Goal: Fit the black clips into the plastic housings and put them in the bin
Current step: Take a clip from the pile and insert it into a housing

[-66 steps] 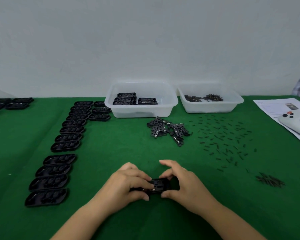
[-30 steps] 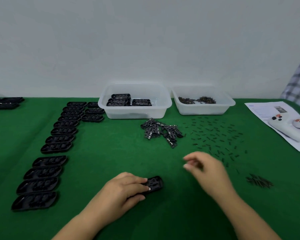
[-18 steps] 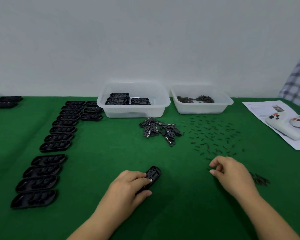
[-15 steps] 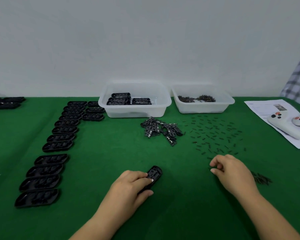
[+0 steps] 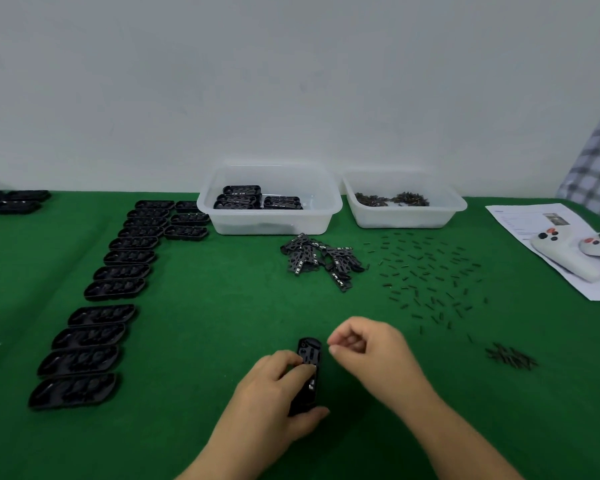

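Change: since the last view my right hand (image 5: 371, 348) has come back from the scattered pins (image 5: 426, 275) to just right of the housing (image 5: 309, 370); the housing has swung from a diagonal to near vertical.
Housing axis: long axis runs away from me, rounded far end pointing toward the bins, near end under my left hand (image 5: 278, 393).
Housing location: on the green table (image 5: 205, 317), front centre, between my hands.
Left fingers: curled round the housing, thumb at its near end, gripping it.
Right fingers: curled, tips pinched together; whether a part sits between them I cannot tell.
Housing material: black moulded plastic, oblong, ribbed recesses inside.
Clips (image 5: 321, 259): flat black pieces, loose heap mid-table.
Bin (image 5: 271, 221): translucent white plastic, rectangular, holding several housings.
Second bin (image 5: 406, 216): same make, holding small dark parts.
Spare housings (image 5: 118, 271): rows on the left.
Table surface: green felt-like cloth.
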